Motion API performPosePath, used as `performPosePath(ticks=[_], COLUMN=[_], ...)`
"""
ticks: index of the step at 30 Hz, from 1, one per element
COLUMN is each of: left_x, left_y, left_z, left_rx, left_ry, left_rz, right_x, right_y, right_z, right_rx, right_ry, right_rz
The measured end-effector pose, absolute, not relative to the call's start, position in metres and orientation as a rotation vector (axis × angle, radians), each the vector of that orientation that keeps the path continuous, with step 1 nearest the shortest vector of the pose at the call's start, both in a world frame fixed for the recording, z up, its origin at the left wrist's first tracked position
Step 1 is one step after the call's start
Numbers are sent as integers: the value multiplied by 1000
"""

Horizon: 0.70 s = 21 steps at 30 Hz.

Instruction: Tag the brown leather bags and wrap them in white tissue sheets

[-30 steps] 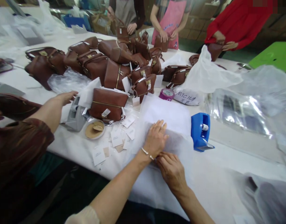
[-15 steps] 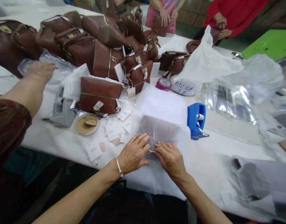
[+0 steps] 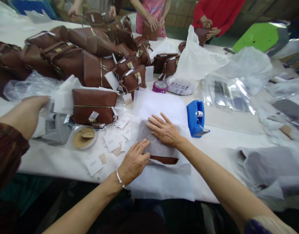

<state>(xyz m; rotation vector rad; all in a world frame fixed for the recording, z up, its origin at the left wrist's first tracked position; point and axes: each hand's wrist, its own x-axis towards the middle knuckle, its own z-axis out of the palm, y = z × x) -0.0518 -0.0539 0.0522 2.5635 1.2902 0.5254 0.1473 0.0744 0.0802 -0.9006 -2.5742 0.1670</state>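
The right hand (image 3: 165,131) had its fingers spread apart and laid flat on thin paper (image 3: 161,148), I'd guess to keep it from lifting. The left hand (image 3: 134,159) had its fingers fairly close together, tips on the paper's left part; couldn't tell if the thumb was pinching anything. Under the paper sat a brown bag (image 3: 164,159), covered except for a strip on the near side, straight in front of the person, probably so both hands could press on it. Just right of the paper stood a blue dispenser (image 3: 195,118), likely parked there for easy reach, with a purple tape roll (image 3: 160,86) past the paper's far edge. Loose tags (image 3: 112,143) and a dish (image 3: 84,148) lay left, over toward a co-worker's hand (image 3: 38,101), maybe handy for both. Farther out, a heap of bags (image 3: 66,60) was packed tight, seemingly to save table (image 3: 220,146) space, and someone in red (image 3: 217,16) held another bag (image 3: 202,35) across the way.
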Motion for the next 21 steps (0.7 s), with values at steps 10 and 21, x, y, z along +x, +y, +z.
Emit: performPosePath(ticks=[10,21], left_x=[-54,-58], left_y=[-49,-41], left_z=[51,50], left_rx=[2560,2437], left_ry=[1279,1259], left_rz=[540,633], right_x=[213,228], right_y=[-30,-67], right_z=[66,69], right_rx=[-869,-1386], right_ry=[-2477,-2022], right_rz=[762,764])
